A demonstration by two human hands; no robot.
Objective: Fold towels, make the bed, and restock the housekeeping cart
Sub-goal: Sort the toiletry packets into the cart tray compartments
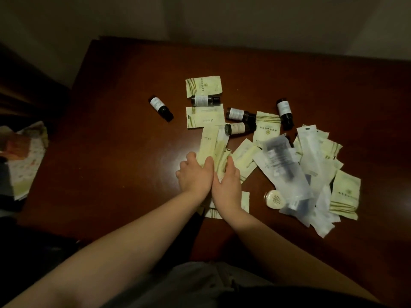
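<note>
Hotel amenity packets and small dark bottles lie scattered on a dark wooden table [115, 134]. My left hand [195, 174] and my right hand [228, 185] sit side by side at the table's middle, both gripping the near end of a stack of long pale-green sachets [211, 141], thumbs on top. More pale-green sachets [203, 86] lie further back. Several dark bottles with white labels, one at the left [160, 107], lie on their sides. A pile of clear plastic packets [287, 167] spreads to the right, and a small round lidded jar [274, 199] sits by it.
A stack of printed papers or cloth [24, 161] rests off the table's left edge. A pale wall runs behind the table. The left half of the table holds only one bottle. My dark clothing fills the bottom of the view.
</note>
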